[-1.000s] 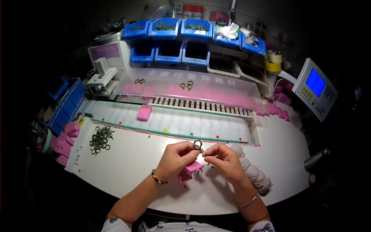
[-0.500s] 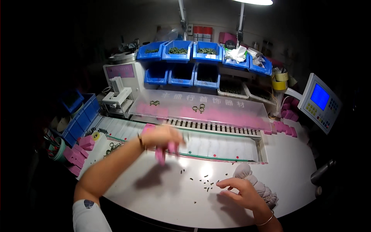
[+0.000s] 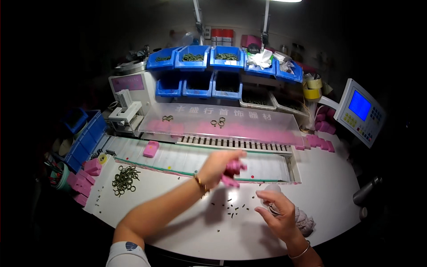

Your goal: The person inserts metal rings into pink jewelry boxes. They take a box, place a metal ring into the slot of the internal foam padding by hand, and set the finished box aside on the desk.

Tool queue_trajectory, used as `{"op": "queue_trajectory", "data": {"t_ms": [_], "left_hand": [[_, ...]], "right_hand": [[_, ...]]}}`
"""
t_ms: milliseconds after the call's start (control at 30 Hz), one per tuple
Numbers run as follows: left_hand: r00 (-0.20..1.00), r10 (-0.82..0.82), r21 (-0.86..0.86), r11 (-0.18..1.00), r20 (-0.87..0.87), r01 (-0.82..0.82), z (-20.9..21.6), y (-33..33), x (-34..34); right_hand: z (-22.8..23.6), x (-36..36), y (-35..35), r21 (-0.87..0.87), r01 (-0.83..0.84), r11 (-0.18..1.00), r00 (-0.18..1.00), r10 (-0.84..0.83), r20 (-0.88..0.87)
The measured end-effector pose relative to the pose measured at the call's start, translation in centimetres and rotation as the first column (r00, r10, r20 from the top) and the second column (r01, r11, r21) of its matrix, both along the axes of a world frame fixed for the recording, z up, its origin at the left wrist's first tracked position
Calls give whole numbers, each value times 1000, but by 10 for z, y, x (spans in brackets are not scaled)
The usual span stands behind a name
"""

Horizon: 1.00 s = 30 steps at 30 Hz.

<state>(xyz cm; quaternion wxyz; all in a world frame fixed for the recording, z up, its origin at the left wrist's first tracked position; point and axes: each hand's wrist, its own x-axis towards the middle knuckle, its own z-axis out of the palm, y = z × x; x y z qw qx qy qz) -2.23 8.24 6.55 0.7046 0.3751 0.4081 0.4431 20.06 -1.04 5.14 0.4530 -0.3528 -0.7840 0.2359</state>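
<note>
My left hand (image 3: 214,168) reaches over the conveyor's near edge, its fingers closed on a pink mold block (image 3: 230,181). The block is partly hidden by the fingers, and I cannot tell whether it is one piece or two. My right hand (image 3: 279,214) is open above the white table, thumb and fingers apart with nothing between them. Just behind it lies a grey, lumpy cloth bundle (image 3: 304,221). Small dark pieces (image 3: 232,209) are scattered on the table between my hands. Another pink mold block (image 3: 151,149) rests on the white conveyor (image 3: 178,153) to the left.
A pile of dark green rings (image 3: 126,179) lies on the left of the table, near stacked pink blocks (image 3: 80,183). Blue bins (image 3: 192,64) stand at the back behind a clear cover (image 3: 249,116). A control panel (image 3: 361,111) and a dark cylinder (image 3: 368,190) are on the right.
My left hand has moved right with the pink mold block, toward my right hand. The ring pile, previously mostly behind my left arm, now shows. The view has shifted slightly.
</note>
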Motion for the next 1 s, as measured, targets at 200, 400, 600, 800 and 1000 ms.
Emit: {"op": "queue_trajectory", "data": {"t_ms": [200, 400, 600, 800, 1000], "left_hand": [[937, 38, -203, 979, 347, 36, -54, -65, 34], [922, 133, -127, 988, 365, -92, -41, -88, 47], [849, 62, -277, 955, 525, 101, -55, -71, 23], [956, 69, -229, 973, 286, -2, -54, -69, 5], [971, 19, -168, 986, 238, 22, -50, -77, 7]], "right_hand": [[-21, -28, 8, 279, -175, 944, 966, 109, 236], [-21, -20, 23, 293, -134, 947, 984, 92, 153], [-26, -31, -8, 553, -242, 797, 918, 3, 396], [-18, 18, 3, 504, -176, 846, 779, -194, 596], [-19, 60, 18, 97, 90, 991, 732, -132, 668]]}}
